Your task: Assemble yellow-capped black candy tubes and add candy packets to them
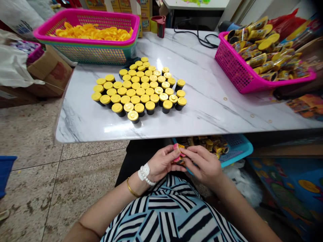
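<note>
Above my lap, just below the table's front edge, my left hand (163, 163) is closed around a small pink-and-yellow printed piece (176, 147), its thumb pressed on top. The fingers of my right hand (205, 164) pinch the same piece from the other side. Fingers cover much of it, so its exact kind is unclear. Just beyond my right hand, a blue basket (239, 149) holds several yellow-and-brown printed containers (209, 144). On the table, black tubs with yellow lids (135, 99) stand upright in a close cluster.
A pink basket (87, 13) of yellow plastic pieces (93, 33) stands at the back left of the marble-patterned table (202, 114). At the right, another pink basket (237, 75) is heaped with printed containers. A black cable (199, 37) and a red cup-like object (160, 27) lie behind.
</note>
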Tool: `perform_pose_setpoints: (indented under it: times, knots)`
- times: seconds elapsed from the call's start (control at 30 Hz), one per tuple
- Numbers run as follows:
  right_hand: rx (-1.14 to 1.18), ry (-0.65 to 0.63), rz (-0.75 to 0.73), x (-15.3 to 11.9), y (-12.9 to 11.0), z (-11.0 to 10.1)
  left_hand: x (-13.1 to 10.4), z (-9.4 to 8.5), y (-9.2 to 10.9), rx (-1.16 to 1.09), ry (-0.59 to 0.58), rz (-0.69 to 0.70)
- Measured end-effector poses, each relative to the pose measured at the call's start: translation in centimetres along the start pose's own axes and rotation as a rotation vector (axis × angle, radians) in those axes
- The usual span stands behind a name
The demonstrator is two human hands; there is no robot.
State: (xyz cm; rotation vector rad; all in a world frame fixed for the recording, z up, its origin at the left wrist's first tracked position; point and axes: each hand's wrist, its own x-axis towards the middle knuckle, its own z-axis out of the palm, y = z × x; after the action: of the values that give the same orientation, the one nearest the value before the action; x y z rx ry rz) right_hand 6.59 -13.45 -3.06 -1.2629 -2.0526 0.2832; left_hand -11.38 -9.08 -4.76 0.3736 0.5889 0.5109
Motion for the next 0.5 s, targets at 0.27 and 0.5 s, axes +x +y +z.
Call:
perform_pose_setpoints:
  times: [0.27,0.5]
  knots:
    - [-0.19,0.11,-0.027,0.7,0.6,-0.2,0.3,2.8,1.2,0.325,-0.028,0.016]
    - [-0.115,0.282,-0.138,0.8,-3.0,-5.2,3.7,7.7,5.1,0.534,0.022,0.158]
